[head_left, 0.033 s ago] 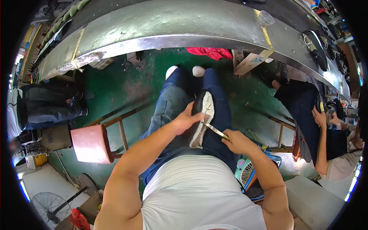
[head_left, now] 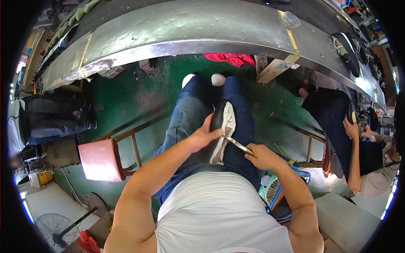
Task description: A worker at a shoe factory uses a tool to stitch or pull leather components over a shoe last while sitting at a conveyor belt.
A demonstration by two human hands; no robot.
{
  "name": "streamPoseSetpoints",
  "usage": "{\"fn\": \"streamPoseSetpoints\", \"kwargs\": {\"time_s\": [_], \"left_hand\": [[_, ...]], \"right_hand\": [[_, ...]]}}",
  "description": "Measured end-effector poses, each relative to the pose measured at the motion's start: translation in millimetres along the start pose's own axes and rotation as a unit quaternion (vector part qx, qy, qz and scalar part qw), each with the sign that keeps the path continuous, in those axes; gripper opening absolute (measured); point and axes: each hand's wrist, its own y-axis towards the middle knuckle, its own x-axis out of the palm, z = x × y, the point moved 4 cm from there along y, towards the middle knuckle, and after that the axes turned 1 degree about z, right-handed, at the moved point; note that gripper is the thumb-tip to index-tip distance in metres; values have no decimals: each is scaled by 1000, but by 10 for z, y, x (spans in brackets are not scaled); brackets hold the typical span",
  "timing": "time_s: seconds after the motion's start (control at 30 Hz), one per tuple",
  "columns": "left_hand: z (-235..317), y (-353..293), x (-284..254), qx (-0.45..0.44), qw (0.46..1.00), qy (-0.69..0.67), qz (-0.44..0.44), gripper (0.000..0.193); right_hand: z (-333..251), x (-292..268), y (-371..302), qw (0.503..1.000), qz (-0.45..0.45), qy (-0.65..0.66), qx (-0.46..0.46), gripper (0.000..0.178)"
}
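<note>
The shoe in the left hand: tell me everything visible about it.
The shoe looks unfinished: a smooth, dark upper shows along its left side, and a rough, pale border surrounds a greyish-brown middle on its upturned underside. It lies lengthwise over the person's thighs, far end rounded and tipped slightly right. The left hand grips its left side, thumb over the underside. A metal hand tool in the right hand meets it near mid-length. Fine stitching cannot be made out.

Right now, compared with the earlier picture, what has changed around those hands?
Barely anything: the left hand seems to have shifted slightly down the picture along the black-and-white shoe. Nothing was visibly picked up or released; the right hand still holds the metal hand tool.
</note>
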Motion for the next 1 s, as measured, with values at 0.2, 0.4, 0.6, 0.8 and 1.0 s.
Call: {"fn": "streamPoseSetpoints", "kwargs": {"time_s": [0.2,0.4,0.6,0.8,1.0], "left_hand": [[-209,5,22,55,996,-53,42,92],[-389,4,128,155,954,176,185,87],[-418,-358,70,75,959,262,72,105],[-441,-315,36,30,977,198,74,109],[-255,-351,-22,25,954,292,-59,136]], "right_hand": [[-195,183,-213,983,124,-118,-59,25],[70,89,-54,990,-79,115,19,19],[258,62,-9,962,-168,210,44,21],[-242,-23,-91,983,28,183,-18,29],[-361,139,56,991,104,-20,-78,39]]}}
